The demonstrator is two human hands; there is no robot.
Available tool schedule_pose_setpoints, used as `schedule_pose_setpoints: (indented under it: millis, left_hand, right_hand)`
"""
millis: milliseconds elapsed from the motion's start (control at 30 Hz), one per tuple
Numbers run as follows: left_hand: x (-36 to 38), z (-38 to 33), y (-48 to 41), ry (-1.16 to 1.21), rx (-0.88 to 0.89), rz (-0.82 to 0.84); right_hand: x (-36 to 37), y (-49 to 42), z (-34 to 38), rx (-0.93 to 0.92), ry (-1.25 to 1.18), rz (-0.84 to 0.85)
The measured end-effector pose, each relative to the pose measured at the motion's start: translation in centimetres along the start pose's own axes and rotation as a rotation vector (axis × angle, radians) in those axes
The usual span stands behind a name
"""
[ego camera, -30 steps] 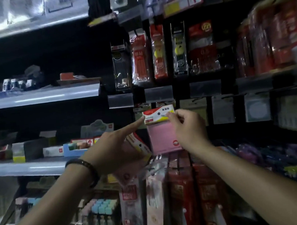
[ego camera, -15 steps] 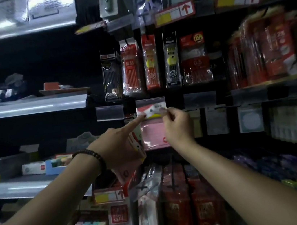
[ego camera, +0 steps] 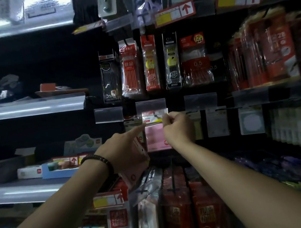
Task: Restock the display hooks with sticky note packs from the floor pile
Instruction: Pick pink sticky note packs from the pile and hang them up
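While we reach into the peg wall, head view shows a tight slot. The pink sticky note pack (ego camera: 154, 138) has its header right under the clear label holder (ego camera: 150, 106). We can't tell whether it is on the hook, which is hidden behind the holder. Pale packs (ego camera: 216, 122) hang near on the right, and red packs (ego camera: 176, 202) crowd the row below. The grey shelf edge (ego camera: 30, 108) is well apart on the left, with dark open space under it.

Our right hand (ego camera: 178, 129) is curled, thumb and fingers pinching the header's top right corner. Our left hand (ego camera: 120, 152) has its index fingertip (ego camera: 142, 127) straight out and touching the header's left edge. Its other fingers are folded around spare packs (ego camera: 142, 151) against the palm.
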State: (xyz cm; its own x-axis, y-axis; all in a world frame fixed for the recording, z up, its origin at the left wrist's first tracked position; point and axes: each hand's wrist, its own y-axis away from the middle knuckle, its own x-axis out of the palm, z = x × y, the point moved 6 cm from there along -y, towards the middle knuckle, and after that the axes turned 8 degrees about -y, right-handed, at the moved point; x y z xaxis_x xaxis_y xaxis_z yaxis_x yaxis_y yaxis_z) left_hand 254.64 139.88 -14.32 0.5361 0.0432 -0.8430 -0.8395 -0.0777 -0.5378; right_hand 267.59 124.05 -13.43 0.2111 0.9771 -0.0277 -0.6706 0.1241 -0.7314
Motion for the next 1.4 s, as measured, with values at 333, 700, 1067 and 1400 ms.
schedule_pose_setpoints:
  millis: [333, 700, 1067, 1400]
  left_hand:
    - [2.0, 1.5, 3.0, 0.669, 0.073, -0.194]
    - [2.2, -2.4, 4.5, 1.035, 0.111, -0.213]
    - [2.7, -2.4, 2.6, 0.999, 0.035, -0.46]
    - [1.2, -1.4, -0.8, 0.912, 0.076, -0.449]
  right_hand:
    - [0.1, -1.5, -0.9, 0.194, 0.058, 0.038]
    - [-1.3, 6.3, -0.3, 0.124, -0.321, 0.308]
    - [-3.0, 4.0, 1.1, 0.051, -0.406, 0.183]
    - [-1.1, 0.6, 0.7, 0.024, -0.387, 0.055]
